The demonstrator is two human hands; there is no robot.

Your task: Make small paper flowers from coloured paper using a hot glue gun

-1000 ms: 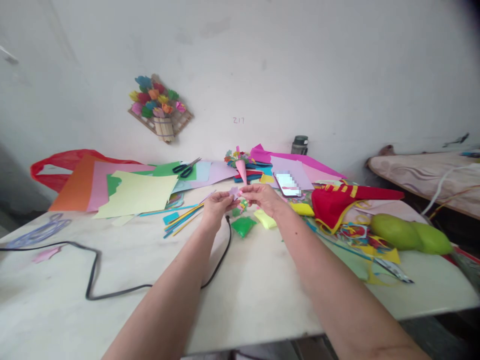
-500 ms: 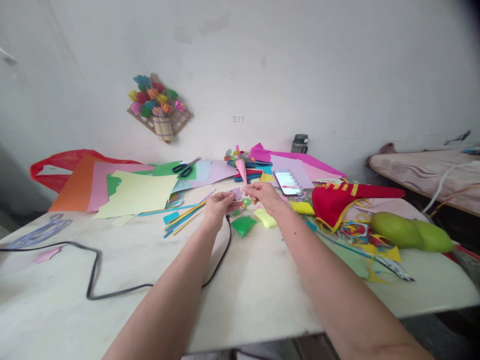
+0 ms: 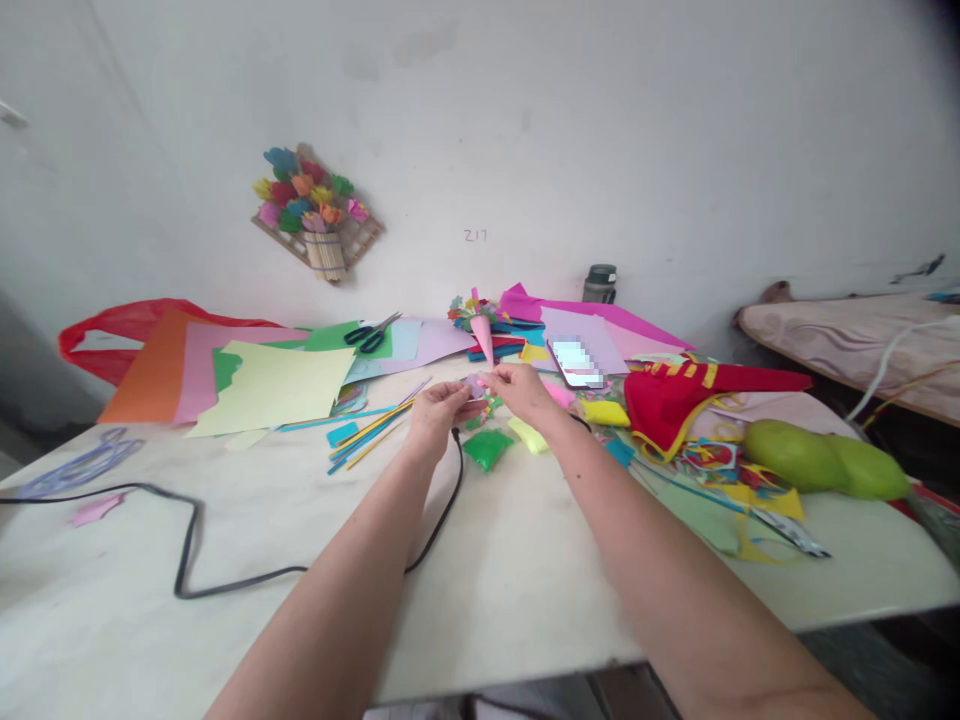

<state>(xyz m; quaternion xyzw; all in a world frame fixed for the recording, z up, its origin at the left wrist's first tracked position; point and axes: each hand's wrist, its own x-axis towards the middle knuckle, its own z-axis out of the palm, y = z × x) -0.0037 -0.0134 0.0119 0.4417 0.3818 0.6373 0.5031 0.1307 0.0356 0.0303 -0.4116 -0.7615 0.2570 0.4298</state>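
Over the middle of the table, my left hand (image 3: 442, 408) pinches a small pale purple paper piece (image 3: 474, 384) between thumb and fingers. My right hand (image 3: 520, 390) is closed at the piece's right edge, with a tiny pink bit (image 3: 482, 381) at its fingertips. Just below the hands lie a green packet (image 3: 487, 451) and a pale yellow packet (image 3: 529, 434). Behind them stands a pink paper cone (image 3: 482, 340) topped with colourful paper shapes. Several blue and yellow paper strips (image 3: 367, 438) lie left of my left hand.
Coloured paper sheets (image 3: 277, 385) with black scissors (image 3: 369, 335) cover the back left. A phone (image 3: 576, 363), a red cloth (image 3: 667, 405), green fruit-like objects (image 3: 817, 460) and a cutter (image 3: 791, 533) lie to the right. A black cable (image 3: 247, 580) crosses the front left.
My right hand has moved slightly left, bringing its fingertips against the purple paper piece. A pink packet now shows beside the right wrist. My left hand stays nearly still.
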